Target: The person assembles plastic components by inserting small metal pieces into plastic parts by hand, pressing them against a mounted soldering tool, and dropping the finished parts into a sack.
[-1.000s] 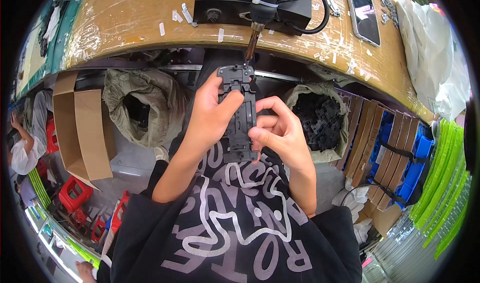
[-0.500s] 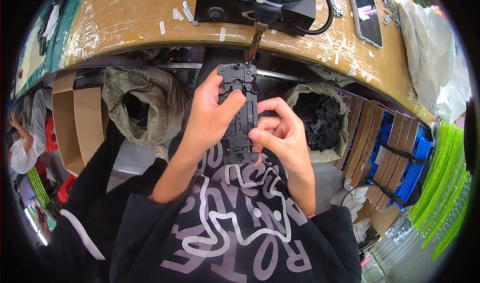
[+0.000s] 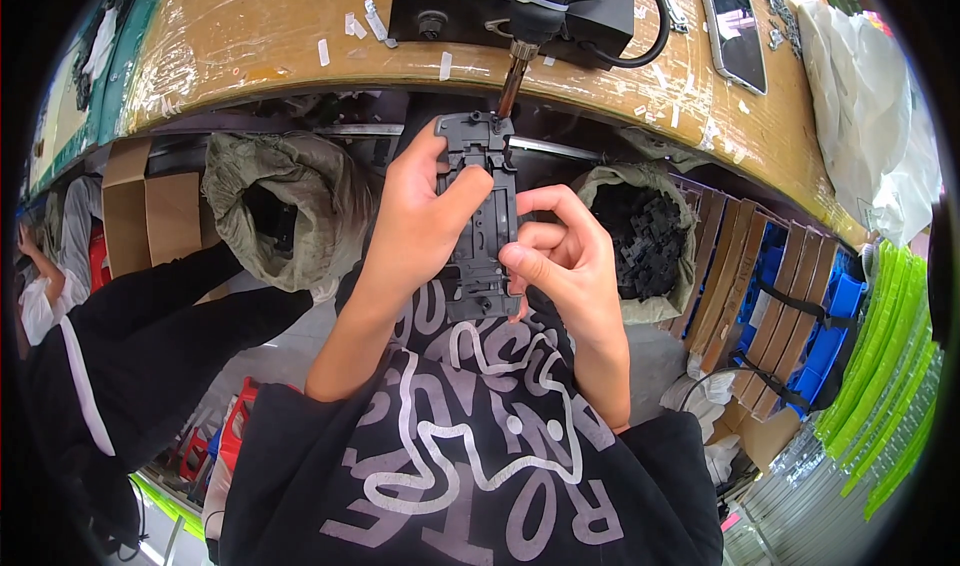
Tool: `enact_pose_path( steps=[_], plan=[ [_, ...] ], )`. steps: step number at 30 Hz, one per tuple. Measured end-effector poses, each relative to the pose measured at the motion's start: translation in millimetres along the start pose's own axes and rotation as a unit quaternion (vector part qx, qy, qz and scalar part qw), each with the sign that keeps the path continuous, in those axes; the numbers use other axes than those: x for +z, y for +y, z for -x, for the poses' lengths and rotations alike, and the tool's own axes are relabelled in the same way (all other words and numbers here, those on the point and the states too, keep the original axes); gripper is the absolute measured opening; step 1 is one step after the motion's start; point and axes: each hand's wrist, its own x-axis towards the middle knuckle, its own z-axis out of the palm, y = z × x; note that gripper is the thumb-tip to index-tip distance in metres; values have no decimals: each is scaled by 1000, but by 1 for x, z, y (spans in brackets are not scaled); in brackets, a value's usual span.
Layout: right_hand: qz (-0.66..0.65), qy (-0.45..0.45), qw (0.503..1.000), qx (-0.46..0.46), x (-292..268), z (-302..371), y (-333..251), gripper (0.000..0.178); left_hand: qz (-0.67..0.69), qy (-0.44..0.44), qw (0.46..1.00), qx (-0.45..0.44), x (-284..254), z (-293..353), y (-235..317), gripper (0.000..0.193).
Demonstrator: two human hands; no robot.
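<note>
Barely shifted since earlier, the black plastic frame (image 3: pixel 480 221) stays gripped by left hand (image 3: pixel 420 228) and right hand (image 3: pixel 560 266); the soldering tip (image 3: pixel 508 91) at twelve o'clock could scorch fingers.

One black plastic frame (image 3: pixel 480 221), held by two hands: left hand (image 3: pixel 415 221), right hand (image 3: pixel 560 266). One soldering-type tool (image 3: pixel 520 41) on one black box (image 3: pixel 470 1) at counter (image 3: pixel 250 36) front edge. Two open sacks: one grey-green (image 3: pixel 285 206), one with black parts (image 3: pixel 640 241). One dark flat slab (image 3: pixel 735 26). One cardboard box (image 3: pixel 145 216).
</note>
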Motion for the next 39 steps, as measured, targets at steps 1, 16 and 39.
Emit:
enact_pose_path(
  steps=[1, 16, 39],
  plan=[
    [0, 0, 1000, 0, 0, 0, 0, 32, -1, 0, 1000, -2, 0, 0, 1, 25],
    [19, -1, 1000, 10, -2, 8, 6, 34, -26, -7, 1000, -1, 0, 8, -1, 25],
    [611, 420, 666, 84, -269, 65, 158, 28, -167, 221, 959, -51, -125, 8, -2, 19]
  ],
)
